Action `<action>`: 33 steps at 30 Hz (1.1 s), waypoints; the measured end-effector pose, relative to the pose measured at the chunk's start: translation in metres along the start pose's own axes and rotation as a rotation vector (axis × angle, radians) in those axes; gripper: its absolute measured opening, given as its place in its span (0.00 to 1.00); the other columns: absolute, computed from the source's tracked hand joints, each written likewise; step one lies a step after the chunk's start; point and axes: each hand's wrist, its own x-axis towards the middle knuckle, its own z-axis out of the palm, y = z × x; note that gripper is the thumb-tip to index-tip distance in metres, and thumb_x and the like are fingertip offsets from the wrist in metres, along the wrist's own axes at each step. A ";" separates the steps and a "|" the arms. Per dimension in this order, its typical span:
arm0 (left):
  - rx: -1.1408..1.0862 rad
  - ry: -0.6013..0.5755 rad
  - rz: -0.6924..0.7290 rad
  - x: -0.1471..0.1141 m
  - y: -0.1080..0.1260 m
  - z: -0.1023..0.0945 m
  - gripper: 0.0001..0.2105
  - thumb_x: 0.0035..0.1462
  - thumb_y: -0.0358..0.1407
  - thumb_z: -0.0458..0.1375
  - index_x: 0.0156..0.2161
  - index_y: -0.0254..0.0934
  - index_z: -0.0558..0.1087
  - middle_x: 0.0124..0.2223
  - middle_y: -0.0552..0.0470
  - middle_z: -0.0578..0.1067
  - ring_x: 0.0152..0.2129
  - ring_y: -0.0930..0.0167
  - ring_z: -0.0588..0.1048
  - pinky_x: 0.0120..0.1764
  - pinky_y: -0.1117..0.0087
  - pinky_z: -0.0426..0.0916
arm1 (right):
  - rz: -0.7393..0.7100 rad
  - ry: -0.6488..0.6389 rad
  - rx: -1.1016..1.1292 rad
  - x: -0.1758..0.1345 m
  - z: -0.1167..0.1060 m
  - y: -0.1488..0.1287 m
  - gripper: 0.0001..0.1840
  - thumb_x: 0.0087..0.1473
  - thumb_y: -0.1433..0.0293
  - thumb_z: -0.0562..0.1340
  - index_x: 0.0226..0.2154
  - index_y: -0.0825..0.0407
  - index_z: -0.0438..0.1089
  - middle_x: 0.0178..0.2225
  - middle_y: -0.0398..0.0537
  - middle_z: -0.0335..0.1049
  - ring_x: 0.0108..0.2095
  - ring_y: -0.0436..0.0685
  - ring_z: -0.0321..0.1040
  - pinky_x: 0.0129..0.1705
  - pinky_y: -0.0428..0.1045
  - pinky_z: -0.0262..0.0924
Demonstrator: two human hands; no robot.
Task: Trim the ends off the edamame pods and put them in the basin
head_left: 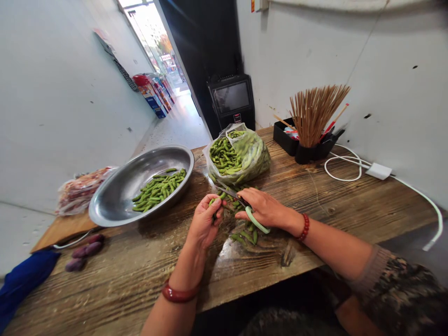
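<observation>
My left hand [206, 217] is closed on green edamame pods [212, 202], pinched between thumb and fingers. In my right hand [261, 206] is a pair of scissors [255, 220] with pale green handles; the blades reach toward the pods at my left fingertips. Loose pods [248, 237] lie on the wooden table below and beside my right hand. Just beyond my hands, a clear plastic bag [257, 161] full of pods stands with its mouth open. To the left, a wide metal basin [115, 196] holds a heap of pods [157, 190].
A bag of reddish food [82, 189] and a wooden board [61, 232] lie beyond the basin. Several purple tubers [86, 249] and a blue cloth [26, 284] are at left. Skewers [315, 114], a black holder [285, 137] and a white cable with adapter [379, 171] stand right.
</observation>
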 end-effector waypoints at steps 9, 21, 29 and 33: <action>0.053 0.047 0.062 0.002 0.005 -0.004 0.14 0.46 0.35 0.67 0.34 0.35 0.67 0.26 0.56 0.72 0.15 0.82 0.60 0.14 0.84 0.49 | -0.020 -0.047 -0.070 -0.002 0.002 0.001 0.19 0.56 0.59 0.63 0.43 0.56 0.63 0.39 0.54 0.69 0.40 0.59 0.64 0.42 0.52 0.61; 0.085 0.119 0.131 0.008 0.009 -0.013 0.13 0.46 0.36 0.67 0.33 0.35 0.68 0.24 0.59 0.67 0.16 0.81 0.63 0.15 0.82 0.50 | -0.036 -0.113 -0.065 -0.003 0.000 0.000 0.16 0.55 0.62 0.65 0.41 0.54 0.65 0.37 0.52 0.70 0.38 0.58 0.66 0.39 0.50 0.60; 0.096 0.125 0.032 0.014 0.008 -0.021 0.11 0.46 0.38 0.64 0.32 0.36 0.67 0.21 0.61 0.63 0.14 0.79 0.60 0.15 0.79 0.48 | 0.012 0.029 -0.026 0.001 -0.005 0.010 0.17 0.56 0.61 0.65 0.42 0.55 0.65 0.39 0.53 0.70 0.39 0.58 0.66 0.41 0.50 0.60; 0.563 0.135 0.151 0.020 -0.001 -0.027 0.08 0.49 0.39 0.63 0.32 0.37 0.71 0.20 0.60 0.64 0.15 0.77 0.61 0.19 0.76 0.53 | 0.015 0.011 -0.032 0.001 -0.007 0.007 0.16 0.55 0.62 0.65 0.42 0.55 0.65 0.38 0.52 0.70 0.38 0.57 0.66 0.41 0.50 0.60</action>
